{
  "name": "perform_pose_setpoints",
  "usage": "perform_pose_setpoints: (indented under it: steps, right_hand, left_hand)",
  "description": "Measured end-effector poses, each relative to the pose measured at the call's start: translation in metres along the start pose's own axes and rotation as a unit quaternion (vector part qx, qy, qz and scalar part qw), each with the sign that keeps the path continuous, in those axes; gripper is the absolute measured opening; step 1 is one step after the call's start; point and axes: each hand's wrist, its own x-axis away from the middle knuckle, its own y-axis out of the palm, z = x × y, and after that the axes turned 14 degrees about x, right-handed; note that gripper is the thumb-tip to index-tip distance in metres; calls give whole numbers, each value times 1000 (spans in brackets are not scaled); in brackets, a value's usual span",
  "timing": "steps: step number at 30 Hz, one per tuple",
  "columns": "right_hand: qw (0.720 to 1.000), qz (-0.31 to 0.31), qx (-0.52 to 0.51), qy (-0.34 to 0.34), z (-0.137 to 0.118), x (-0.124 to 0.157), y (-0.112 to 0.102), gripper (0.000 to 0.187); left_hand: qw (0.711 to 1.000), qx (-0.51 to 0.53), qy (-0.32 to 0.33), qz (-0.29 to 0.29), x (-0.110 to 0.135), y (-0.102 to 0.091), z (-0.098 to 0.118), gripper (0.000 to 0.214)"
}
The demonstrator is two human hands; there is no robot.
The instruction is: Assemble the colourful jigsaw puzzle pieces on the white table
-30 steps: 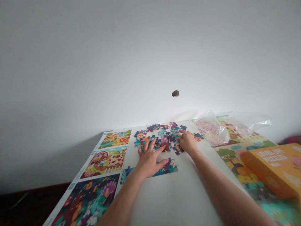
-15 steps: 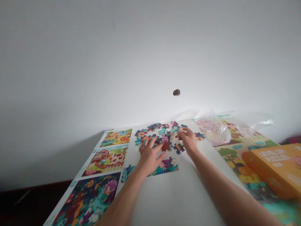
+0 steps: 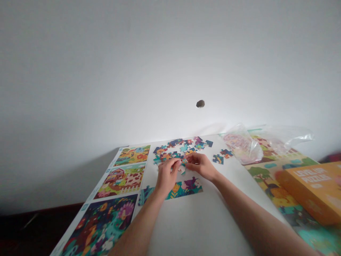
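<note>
My left hand [image 3: 167,174] and my right hand [image 3: 201,165] meet over the white tabletop, fingertips almost touching. Between them is a small jigsaw puzzle piece [image 3: 184,161], pinched by the right fingers. The left fingers are closed at its other side, and a teal and white piece [image 3: 182,169] shows just below. Behind the hands lies a pile of loose puzzle pieces [image 3: 183,147], partly hidden by them. Nearer to me, a joined strip of puzzle [image 3: 186,188] with plants and a purple animal lies flat, its left part behind my left wrist.
On the left lies a sheet with several printed pictures [image 3: 119,181]. A clear plastic bag [image 3: 245,145] rests at the back right, on another printed sheet [image 3: 269,174]. An orange puzzle box [image 3: 314,188] stands at the right. A white wall [image 3: 160,71] with a hole rises behind the table.
My right hand has moved left and nearer from the pile's right side, bringing a piece to my left hand. The left hand's spread fingers have closed. Pieces around the hands have shifted.
</note>
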Motion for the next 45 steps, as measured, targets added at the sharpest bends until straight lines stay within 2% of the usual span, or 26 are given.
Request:
perform_pose_setpoints:
  steps: [4, 8, 11, 13, 16, 20, 25, 29, 37, 45]
  right_hand:
    - [1000, -17, 18, -15, -4, 0, -3, 42]
    - [995, -38, 86, 43, -6, 1, -19, 41]
    - [986, -65, 127, 85, -3, 2, -32, 38]
    - [978, -112, 145, 99, 0, 2, -37, 34]
    - [963, -170, 190, 82, 4, 3, -37, 25]
    - [940, -179, 286, 43, 3, 5, -34, 20]
    - [904, -205, 366, 76, -7, 9, -44, 11]
    - [874, -201, 433, 88, -12, 9, -53, 13]
    - [868, -248, 394, 174, -8, 13, -61, 15]
    - [867, -273, 380, 174, -1, 12, -66, 26]
  left_hand:
    - [999, 20, 11, -25, 1, 1, 2, 25]
    - [999, 37, 6, -38, 2, 0, 7, 23]
    - [996, 25, 17, -86, 4, -2, 11, 19]
    - [991, 16, 28, -133, 5, -3, 14, 15]
    - [981, -6, 30, -192, 7, -3, 17, 13]
    - [972, -37, 23, -230, 9, -2, 21, 14]
    - [968, -22, 17, -250, 10, -3, 23, 14]
    - [967, -10, 17, -253, 11, -4, 22, 17]
    - [968, -13, 20, -250, 11, -4, 23, 18]
    - [965, -13, 15, -261, 10, -3, 23, 17]
